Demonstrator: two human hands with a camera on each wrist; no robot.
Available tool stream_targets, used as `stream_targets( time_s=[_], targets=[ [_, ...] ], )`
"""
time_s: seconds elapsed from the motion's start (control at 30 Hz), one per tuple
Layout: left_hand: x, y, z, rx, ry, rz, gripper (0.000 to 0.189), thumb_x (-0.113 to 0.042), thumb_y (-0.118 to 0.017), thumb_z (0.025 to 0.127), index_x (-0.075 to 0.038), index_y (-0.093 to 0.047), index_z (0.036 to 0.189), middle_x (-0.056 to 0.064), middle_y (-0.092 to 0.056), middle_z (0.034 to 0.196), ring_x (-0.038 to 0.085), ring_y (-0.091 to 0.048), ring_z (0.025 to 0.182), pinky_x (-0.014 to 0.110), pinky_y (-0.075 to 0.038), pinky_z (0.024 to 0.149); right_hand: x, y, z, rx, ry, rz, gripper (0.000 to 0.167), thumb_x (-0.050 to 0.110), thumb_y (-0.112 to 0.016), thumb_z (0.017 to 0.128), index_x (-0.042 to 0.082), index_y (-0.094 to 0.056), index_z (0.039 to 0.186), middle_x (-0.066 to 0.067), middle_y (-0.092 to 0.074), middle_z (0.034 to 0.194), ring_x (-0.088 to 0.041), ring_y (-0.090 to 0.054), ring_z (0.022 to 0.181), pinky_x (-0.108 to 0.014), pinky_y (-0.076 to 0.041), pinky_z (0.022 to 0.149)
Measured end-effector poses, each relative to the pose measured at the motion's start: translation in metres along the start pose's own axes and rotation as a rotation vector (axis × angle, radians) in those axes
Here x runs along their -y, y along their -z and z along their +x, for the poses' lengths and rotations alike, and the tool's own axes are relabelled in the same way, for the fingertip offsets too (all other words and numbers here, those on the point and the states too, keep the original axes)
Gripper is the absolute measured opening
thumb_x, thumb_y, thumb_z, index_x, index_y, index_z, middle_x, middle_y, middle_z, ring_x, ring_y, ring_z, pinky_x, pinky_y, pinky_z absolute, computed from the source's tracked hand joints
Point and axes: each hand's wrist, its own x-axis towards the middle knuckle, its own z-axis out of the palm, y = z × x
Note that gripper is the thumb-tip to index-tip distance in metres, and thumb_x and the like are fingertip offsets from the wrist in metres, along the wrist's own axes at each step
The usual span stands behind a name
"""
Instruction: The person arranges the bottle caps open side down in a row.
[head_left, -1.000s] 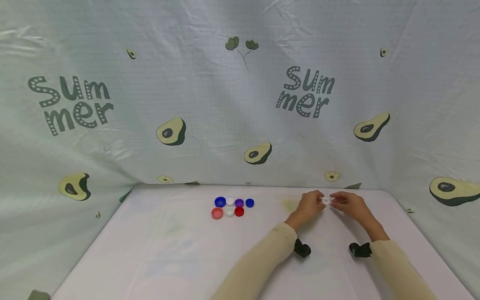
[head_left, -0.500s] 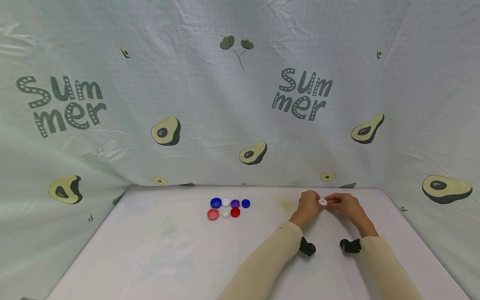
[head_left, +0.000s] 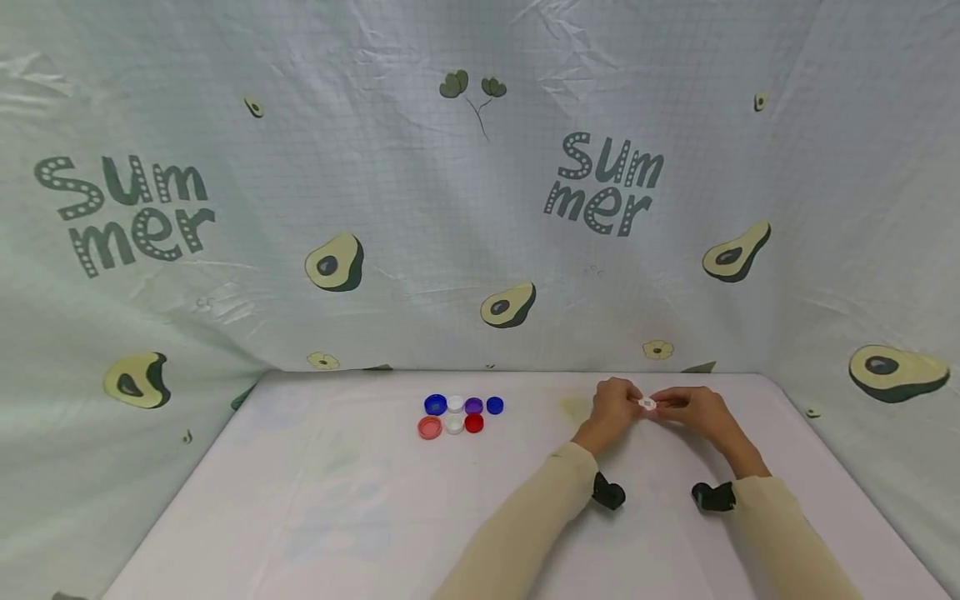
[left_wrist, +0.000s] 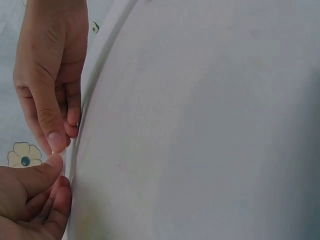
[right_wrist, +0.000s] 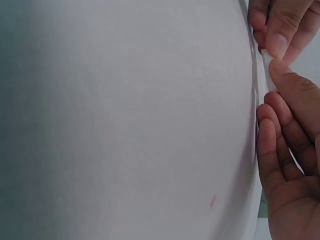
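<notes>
At the right of the table in the head view, my left hand (head_left: 609,414) and right hand (head_left: 703,414) meet over a small white bottle cap (head_left: 647,403). It is round, with a faint grey mark in its middle. Thumb and fingers of each hand pinch its edge from either side. The right wrist view shows a strip of the cap (right_wrist: 269,72) between the two thumbs; the rest lies behind the fingers. From the left wrist, my left hand (left_wrist: 35,195) appears below my right hand (left_wrist: 52,75), thumb tips nearly together.
Left of the hands, several plastic caps lie in two rows, among them a large blue cap (head_left: 435,405), a purple cap (head_left: 474,406) and a red cap (head_left: 474,423). The white table (head_left: 360,500) ends at a printed curtain (head_left: 420,208) behind.
Both hands have drawn closer together around the white cap, and the fingertips now sit nearer each other. The head view has shifted slightly. The row of caps has stayed in place.
</notes>
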Motion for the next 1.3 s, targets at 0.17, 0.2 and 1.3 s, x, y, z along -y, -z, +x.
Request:
stream_targets(
  time_s=[0.17,0.2,1.3],
  targets=[
    [0.009,0.011,-0.005,0.019,-0.102,-0.035,0.016,-0.015,-0.084,0.084,-0.004,-0.079,0.094,0.000,-0.076,0.085,0.001,-0.059,0.074,0.012,-0.046,0.069,0.008,-0.002,-0.002,-0.039,0.057,0.000,0.041,0.032,-0.082,0.087,0.001,-0.076,0.114,-0.008,-0.077,0.098,-0.017,-0.067,0.091,-0.029,-0.052,0.073],
    [0.011,0.014,-0.006,0.022,-0.118,-0.040,0.016,-0.015,-0.083,0.084,-0.004,-0.078,0.095,0.000,-0.076,0.087,0.001,-0.061,0.075,0.012,-0.047,0.070,0.010,-0.003,-0.003,-0.048,0.065,0.000,0.039,0.031,-0.082,0.087,0.002,-0.076,0.113,-0.007,-0.078,0.096,-0.016,-0.068,0.090,-0.028,-0.052,0.073],
    [0.048,0.090,-0.055,0.076,-0.252,-0.089,0.019,-0.012,-0.074,0.093,-0.003,-0.077,0.110,0.004,-0.077,0.103,0.003,-0.070,0.090,0.013,-0.053,0.076,0.075,-0.046,-0.024,-0.100,0.239,0.152,0.029,0.021,-0.081,0.087,0.004,-0.077,0.111,-0.005,-0.078,0.093,-0.020,-0.075,0.088,-0.020,-0.056,0.072]
  ],
)
